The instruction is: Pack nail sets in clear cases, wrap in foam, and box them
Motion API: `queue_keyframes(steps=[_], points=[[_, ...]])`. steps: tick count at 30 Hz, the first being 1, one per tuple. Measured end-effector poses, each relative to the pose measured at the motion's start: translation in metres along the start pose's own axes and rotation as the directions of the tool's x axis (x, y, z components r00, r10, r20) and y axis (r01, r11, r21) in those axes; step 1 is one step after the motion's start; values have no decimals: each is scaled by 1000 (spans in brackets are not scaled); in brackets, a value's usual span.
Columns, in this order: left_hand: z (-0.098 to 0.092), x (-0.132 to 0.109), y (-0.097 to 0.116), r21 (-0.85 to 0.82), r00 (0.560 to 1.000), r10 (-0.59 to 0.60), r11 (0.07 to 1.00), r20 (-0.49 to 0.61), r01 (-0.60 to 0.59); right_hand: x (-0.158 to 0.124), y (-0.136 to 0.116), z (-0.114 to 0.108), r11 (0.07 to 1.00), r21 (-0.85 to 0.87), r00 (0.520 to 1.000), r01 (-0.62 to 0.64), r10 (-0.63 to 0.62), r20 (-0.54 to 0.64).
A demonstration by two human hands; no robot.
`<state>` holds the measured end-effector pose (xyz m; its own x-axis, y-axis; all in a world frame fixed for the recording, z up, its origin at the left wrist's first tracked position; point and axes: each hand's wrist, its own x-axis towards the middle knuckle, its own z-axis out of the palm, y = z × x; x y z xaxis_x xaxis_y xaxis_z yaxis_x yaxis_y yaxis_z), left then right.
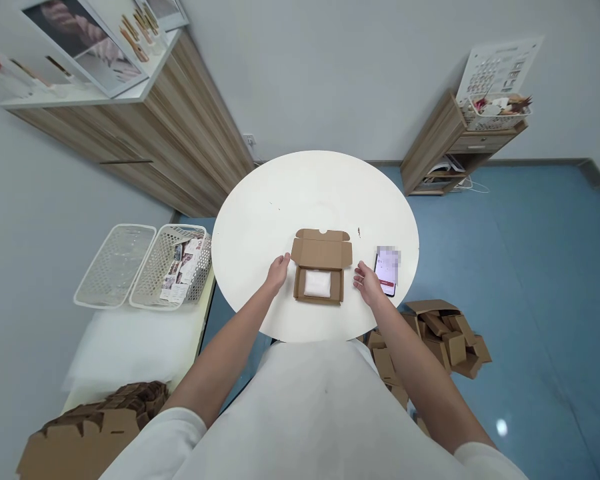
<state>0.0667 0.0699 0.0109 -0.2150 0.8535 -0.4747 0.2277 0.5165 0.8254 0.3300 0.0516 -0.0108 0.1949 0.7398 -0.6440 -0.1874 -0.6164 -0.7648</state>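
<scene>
An open brown cardboard mailer box (297, 287) lies on the round white table (310, 193), its lid (323, 253) folded back away from me. Inside the box sits a small white wrapped packet (317, 283). My left hand (279, 272) is at the left side of the box, close to the lid's left flap, with nothing visible in it; whether it touches the flap is hard to see. On the other side, my right hand (367, 283) holds nothing, its fingers apart and slightly bent, between the box and a phone (386, 272) with a lit screen.
White plastic baskets (143, 267), one holding printed cards (183, 267), stand at left above stacked flat cardboard (85, 443). Cardboard boxes (443, 333) fill the floor at right. A wooden cabinet (180, 133) and a small shelf unit (433, 150) stand by the wall.
</scene>
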Motion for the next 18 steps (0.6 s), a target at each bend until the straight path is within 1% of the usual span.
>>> queue_keyframes(steps=[1,3,6,9,12,15,18], points=[[-1,3,2,-37,999,-40,998,35,41,4,-1,1,997,62,999,-42,41,14],[1,7,6,-89,991,-97,990,91,105,11,-4,5,986,145,996,-84,81,31],[5,7,11,-160,988,-87,981,127,107,15,-10,15,978,184,993,-101,86,86],[8,7,14,-173,986,-78,979,148,104,16,-17,23,984,143,981,-103,77,179],[6,5,17,-170,980,-62,981,188,94,16,-25,26,991,100,961,-87,58,269],[4,3,22,-180,974,-30,981,223,71,14,-32,25,997,70,945,-27,3,326],[3,1,25,-146,961,8,989,278,34,12,-36,24,998,-26,935,61,-48,350]])
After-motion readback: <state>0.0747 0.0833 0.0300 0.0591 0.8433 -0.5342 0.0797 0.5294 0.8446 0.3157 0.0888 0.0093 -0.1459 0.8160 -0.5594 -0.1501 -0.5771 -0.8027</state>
